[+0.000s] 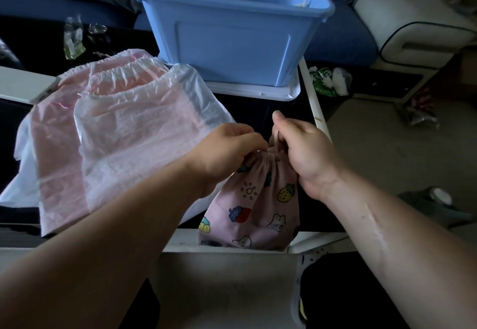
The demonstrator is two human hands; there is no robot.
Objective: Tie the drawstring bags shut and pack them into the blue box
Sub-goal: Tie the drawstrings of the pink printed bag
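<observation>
1. Head view: the pink printed bag (255, 207) lay at the near edge of the surface (253, 114), its neck gathered.
2. The left hand (227, 153) pinched the neck and the right hand (307, 153) gripped the cord (276, 137). Tying was in hand, and a knot seemed next.
3. The plastic bags (124, 127) lay at the left, seemingly untied.
4. The blue box (232, 32) stood at the far edge.

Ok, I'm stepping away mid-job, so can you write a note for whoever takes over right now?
Left hand pinches the gathered neck of the printed pink bag at the near edge of the table.
Right hand grips its cord, pulled upward.
Done: mouth cinched; no finished knot visible.
Plastic bags lie piled to the left, untied.
Blue box stands behind; contents unclear.
Left: knot this bag, box it, then do the pile.
</observation>
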